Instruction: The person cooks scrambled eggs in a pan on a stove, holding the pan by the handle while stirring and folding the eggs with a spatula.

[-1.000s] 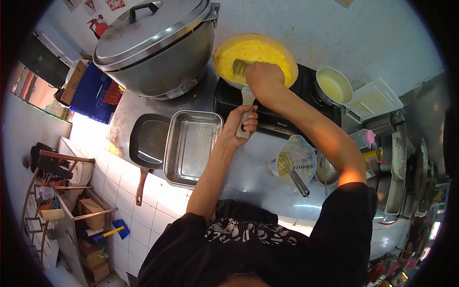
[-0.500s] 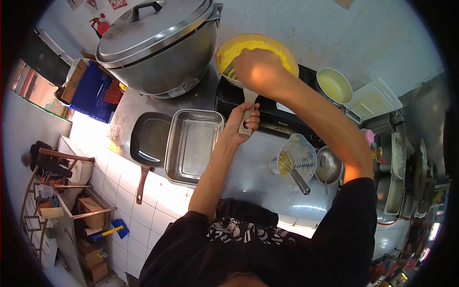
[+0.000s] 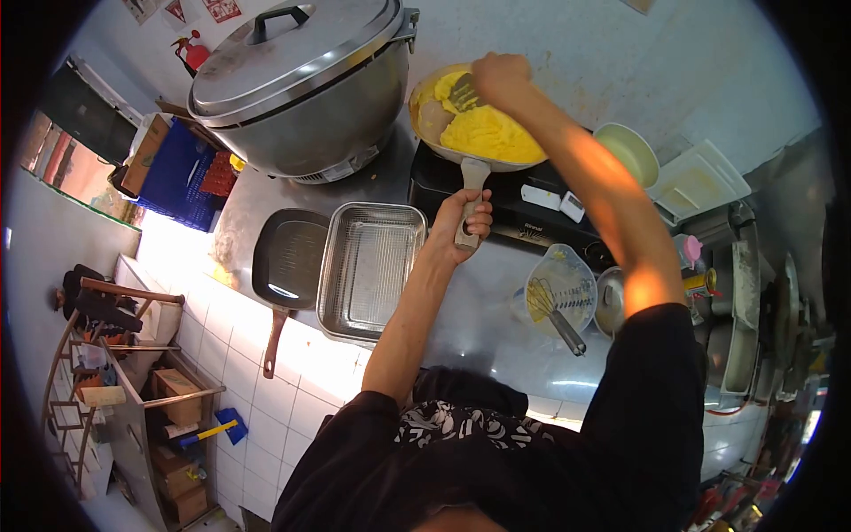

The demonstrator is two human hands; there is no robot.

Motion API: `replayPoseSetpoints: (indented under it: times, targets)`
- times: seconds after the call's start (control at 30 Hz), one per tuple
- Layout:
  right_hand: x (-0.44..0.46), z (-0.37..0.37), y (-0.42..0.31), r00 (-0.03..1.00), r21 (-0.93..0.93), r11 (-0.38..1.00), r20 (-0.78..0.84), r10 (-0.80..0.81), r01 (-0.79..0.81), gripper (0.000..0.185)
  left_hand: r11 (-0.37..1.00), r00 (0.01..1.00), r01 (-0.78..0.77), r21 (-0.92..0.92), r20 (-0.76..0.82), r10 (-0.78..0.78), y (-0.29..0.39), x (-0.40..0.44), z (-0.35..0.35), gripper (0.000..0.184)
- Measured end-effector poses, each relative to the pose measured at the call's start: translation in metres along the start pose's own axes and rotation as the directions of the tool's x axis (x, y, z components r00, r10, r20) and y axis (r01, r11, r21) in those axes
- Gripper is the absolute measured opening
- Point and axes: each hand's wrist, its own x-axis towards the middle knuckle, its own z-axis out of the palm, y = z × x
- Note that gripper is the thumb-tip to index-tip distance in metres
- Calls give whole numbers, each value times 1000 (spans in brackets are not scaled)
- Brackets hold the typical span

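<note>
A round frying pan [image 3: 423,124] sits on a black stove [image 3: 510,199] with thick yellow egg [image 3: 489,135] in it. My left hand [image 3: 462,223] is wrapped round the pan's pale handle. Above the pan's far side, my right hand [image 3: 502,78] is closed on a slotted spatula [image 3: 464,92], whose blade touches the egg. The egg lies folded in the middle and right of the pan, with a smaller piece at the upper left, and part of the pan's bottom shows at the left.
A large lidded cooker [image 3: 310,106] stands at the back left. Nearer are a square pan [image 3: 288,257] and a metal tray [image 3: 370,270]. Right of them are a measuring jug [image 3: 576,275] with a whisk [image 3: 557,317], a metal bowl [image 3: 610,301] and a pale pot [image 3: 631,152].
The spatula and my right hand have moved up and right toward the pan's far side. The egg has been pushed together, baring the pan's left part. My left hand still grips the handle.
</note>
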Motion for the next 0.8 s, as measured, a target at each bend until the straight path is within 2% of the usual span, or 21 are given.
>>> replayPoseSetpoints:
  times: [0.07,0.17,0.23,0.37,0.43,0.57,0.63,0.67,0.73,0.77,0.8]
  targets:
    - [-15,-19,35,992,-111,992,-107,-73,61,23,1000,1000,4,5,-1,-4,0,1,-1,12]
    - [-42,-56,72,991,-158,987,-122,-55,35,20,1000,1000,11,-9,22,-11,1,3,-3,12]
    - [-52,-66,85,987,-150,984,-145,70,-92,17,1000,1000,17,-19,24,-17,2,3,-3,12]
    - [-35,-29,97,989,-232,970,-143,39,-72,21,999,999,28,-20,16,-28,1,3,-3,11]
    - [-24,-9,92,997,-201,977,4,74,-72,24,1000,1000,25,-15,19,-25,1,3,-1,11]
    - [-7,33,72,994,-103,990,35,102,-98,25,1000,1000,4,-10,-3,-4,0,0,2,10]
    - [4,57,74,989,44,988,2,146,-146,24,1000,1000,4,9,-5,-4,1,0,1,10]
    - [12,65,81,991,43,990,4,134,-134,24,1000,1000,-5,1,-9,5,2,0,-2,10]
    - [29,78,106,966,35,995,247,79,-90,25,998,999,54,9,7,-54,4,3,-4,10]
    - [28,90,115,967,27,996,242,81,-91,25,999,998,53,8,17,-53,5,4,-2,10]
    - [20,108,121,980,198,975,189,66,-104,26,998,998,60,26,-16,-59,5,2,-2,10]
